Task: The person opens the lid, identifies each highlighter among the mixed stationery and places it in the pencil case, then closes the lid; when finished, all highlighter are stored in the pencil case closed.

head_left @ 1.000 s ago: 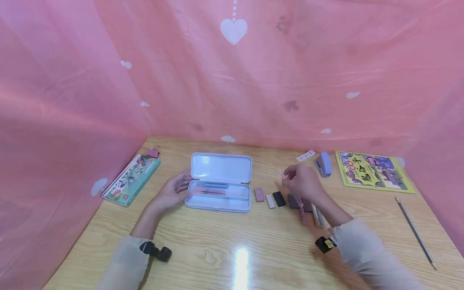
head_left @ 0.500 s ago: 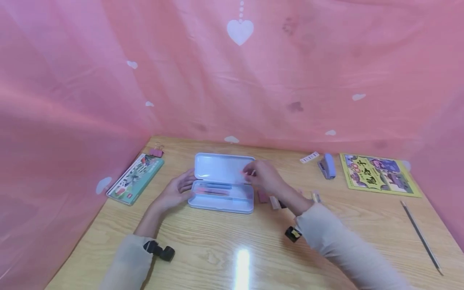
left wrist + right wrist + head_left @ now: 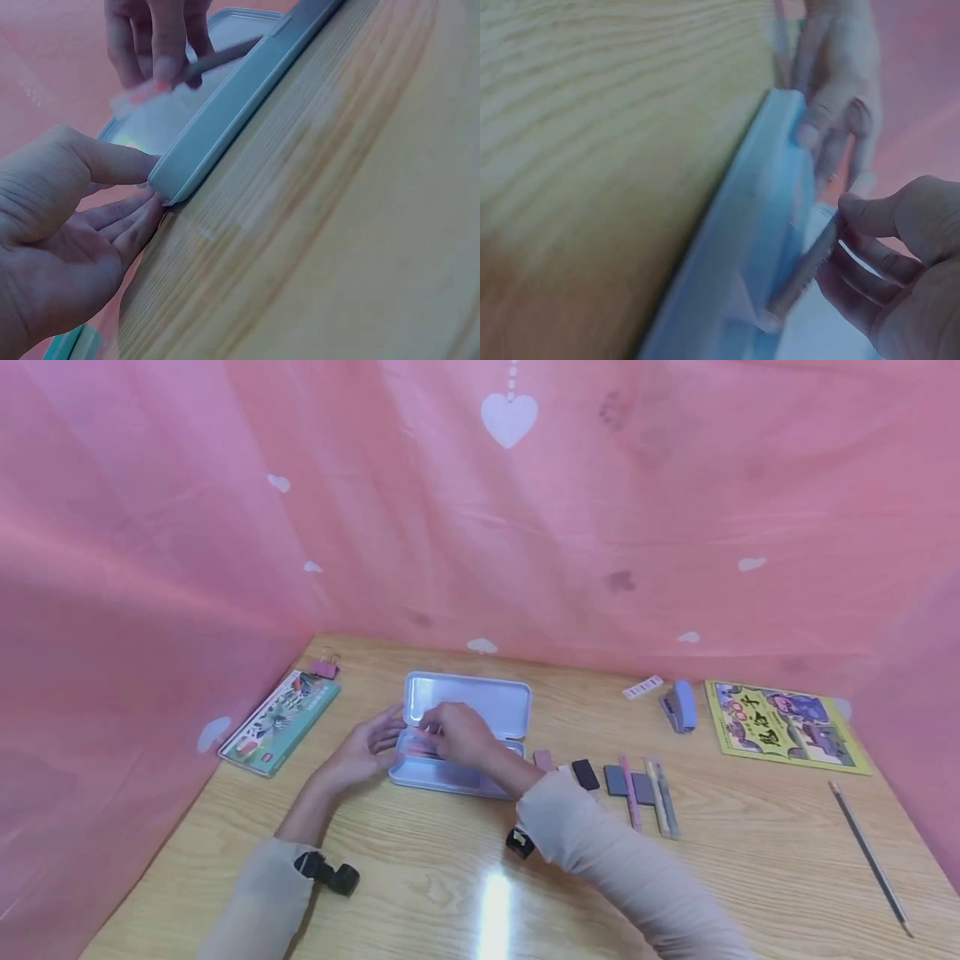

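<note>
A pale blue pencil case (image 3: 442,779) lies with its lid (image 3: 506,706) raised, several pens in its long compartment. At its left end, my left hand (image 3: 358,760) holds the case, thumb on the rim and fingers against the outer end. Over the case, my right hand (image 3: 463,737) pinches a slim pen (image 3: 810,274) with a clear end and a pink part, tilted close above the compartment. In the left wrist view the same pen (image 3: 221,57) slants across the raised lid. My right hand hides part of the compartment in the head view.
Right of the case lie a pink eraser (image 3: 543,761), a black eraser (image 3: 585,774), dark grey blocks (image 3: 616,781) and several pens (image 3: 659,802). Farther right are a purple stapler (image 3: 680,706), a yellow booklet (image 3: 787,725) and a pencil (image 3: 870,857). A green box (image 3: 279,724) and binder clip (image 3: 324,667) lie left.
My right hand has moved left from the loose pens, carrying a pen past the lid to above the case. The left hand has stayed at the case's left end.
</note>
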`<state>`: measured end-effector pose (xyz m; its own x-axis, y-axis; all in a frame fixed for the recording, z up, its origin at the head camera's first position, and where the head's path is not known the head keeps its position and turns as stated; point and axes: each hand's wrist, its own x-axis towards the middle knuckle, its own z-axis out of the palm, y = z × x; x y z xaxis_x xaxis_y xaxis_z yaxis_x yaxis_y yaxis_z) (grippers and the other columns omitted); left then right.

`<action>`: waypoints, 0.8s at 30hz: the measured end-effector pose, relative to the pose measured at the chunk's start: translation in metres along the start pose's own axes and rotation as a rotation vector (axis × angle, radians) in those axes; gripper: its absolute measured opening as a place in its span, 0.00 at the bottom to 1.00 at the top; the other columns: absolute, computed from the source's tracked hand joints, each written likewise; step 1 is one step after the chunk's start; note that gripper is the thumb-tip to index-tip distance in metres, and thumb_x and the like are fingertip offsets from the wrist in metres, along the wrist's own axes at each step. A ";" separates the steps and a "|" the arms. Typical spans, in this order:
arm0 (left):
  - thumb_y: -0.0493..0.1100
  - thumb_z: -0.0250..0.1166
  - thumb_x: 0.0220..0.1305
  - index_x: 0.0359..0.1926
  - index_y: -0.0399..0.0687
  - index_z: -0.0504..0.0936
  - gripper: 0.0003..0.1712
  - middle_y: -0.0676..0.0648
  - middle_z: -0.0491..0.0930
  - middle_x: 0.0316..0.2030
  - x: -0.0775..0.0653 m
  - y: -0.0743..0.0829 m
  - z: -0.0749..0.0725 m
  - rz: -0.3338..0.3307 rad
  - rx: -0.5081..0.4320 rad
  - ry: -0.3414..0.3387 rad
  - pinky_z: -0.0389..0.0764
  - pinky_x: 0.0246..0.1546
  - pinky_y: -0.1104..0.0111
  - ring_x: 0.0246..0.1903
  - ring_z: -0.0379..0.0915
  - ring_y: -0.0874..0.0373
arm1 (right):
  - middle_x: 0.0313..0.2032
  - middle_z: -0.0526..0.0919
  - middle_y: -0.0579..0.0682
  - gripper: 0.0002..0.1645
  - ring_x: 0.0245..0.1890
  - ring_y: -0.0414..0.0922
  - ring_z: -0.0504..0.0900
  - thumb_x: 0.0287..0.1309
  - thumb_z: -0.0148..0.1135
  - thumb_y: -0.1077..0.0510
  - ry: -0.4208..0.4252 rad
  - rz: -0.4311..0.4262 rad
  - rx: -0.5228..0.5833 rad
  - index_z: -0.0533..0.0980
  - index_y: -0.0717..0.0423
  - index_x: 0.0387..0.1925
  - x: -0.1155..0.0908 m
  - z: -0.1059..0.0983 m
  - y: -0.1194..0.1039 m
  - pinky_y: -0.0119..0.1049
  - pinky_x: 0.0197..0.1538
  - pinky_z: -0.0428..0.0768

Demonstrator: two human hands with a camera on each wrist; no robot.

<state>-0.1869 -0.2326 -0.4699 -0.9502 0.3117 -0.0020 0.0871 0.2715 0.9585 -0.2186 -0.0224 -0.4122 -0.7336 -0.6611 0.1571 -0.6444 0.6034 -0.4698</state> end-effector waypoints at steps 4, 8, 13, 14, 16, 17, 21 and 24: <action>0.26 0.61 0.57 0.73 0.51 0.50 0.47 0.34 0.66 0.63 0.003 -0.002 0.000 -0.002 -0.018 -0.015 0.65 0.65 0.53 0.62 0.63 0.41 | 0.29 0.84 0.44 0.11 0.32 0.42 0.81 0.50 0.62 0.66 0.022 0.056 -0.112 0.85 0.50 0.34 0.001 0.014 -0.004 0.35 0.32 0.81; 0.26 0.60 0.57 0.73 0.50 0.49 0.47 0.34 0.65 0.63 0.005 0.000 0.001 -0.020 -0.008 -0.013 0.64 0.65 0.52 0.63 0.63 0.41 | 0.25 0.79 0.44 0.12 0.28 0.42 0.75 0.48 0.59 0.67 0.039 0.107 -0.218 0.84 0.48 0.29 -0.001 0.023 -0.006 0.35 0.23 0.76; 0.29 0.61 0.59 0.73 0.59 0.51 0.46 0.40 0.66 0.64 0.005 0.001 0.001 -0.072 0.006 0.001 0.64 0.66 0.55 0.64 0.63 0.46 | 0.27 0.77 0.44 0.11 0.30 0.41 0.74 0.49 0.59 0.66 0.038 0.120 -0.253 0.83 0.48 0.28 0.000 0.030 -0.007 0.33 0.24 0.75; 0.29 0.61 0.59 0.73 0.60 0.52 0.46 0.41 0.66 0.64 0.005 0.001 0.001 -0.078 0.008 0.003 0.64 0.66 0.56 0.64 0.63 0.47 | 0.27 0.77 0.44 0.11 0.30 0.42 0.74 0.49 0.60 0.66 0.036 0.123 -0.251 0.83 0.48 0.28 0.000 0.031 -0.007 0.33 0.24 0.75; 0.30 0.62 0.58 0.72 0.62 0.52 0.46 0.43 0.67 0.64 0.004 0.002 0.001 -0.086 0.013 0.007 0.65 0.66 0.57 0.64 0.63 0.48 | 0.27 0.76 0.44 0.10 0.30 0.42 0.74 0.49 0.60 0.66 0.028 0.129 -0.253 0.83 0.49 0.28 0.001 0.031 -0.008 0.33 0.25 0.75; 0.31 0.62 0.58 0.72 0.63 0.52 0.46 0.44 0.67 0.64 0.004 0.002 0.000 -0.086 0.016 0.008 0.65 0.66 0.57 0.63 0.64 0.48 | 0.26 0.75 0.44 0.09 0.30 0.42 0.73 0.49 0.61 0.65 0.022 0.132 -0.257 0.83 0.49 0.28 0.002 0.031 -0.009 0.33 0.25 0.75; 0.30 0.62 0.57 0.72 0.62 0.53 0.47 0.44 0.68 0.63 0.003 0.001 -0.001 -0.084 0.014 0.013 0.66 0.65 0.59 0.63 0.64 0.49 | 0.27 0.75 0.45 0.08 0.31 0.43 0.73 0.50 0.62 0.64 -0.004 0.138 -0.255 0.84 0.50 0.31 0.004 0.031 -0.010 0.33 0.26 0.75; 0.30 0.62 0.58 0.73 0.60 0.52 0.47 0.42 0.67 0.63 0.001 0.001 -0.002 -0.079 0.011 0.011 0.66 0.66 0.58 0.63 0.64 0.48 | 0.27 0.75 0.45 0.09 0.31 0.42 0.73 0.51 0.61 0.63 -0.009 0.128 -0.235 0.84 0.51 0.33 0.004 0.030 -0.010 0.32 0.27 0.76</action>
<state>-0.1886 -0.2337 -0.4686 -0.9575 0.2788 -0.0747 0.0145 0.3048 0.9523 -0.2085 -0.0439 -0.4330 -0.8112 -0.5759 0.1017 -0.5797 0.7687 -0.2704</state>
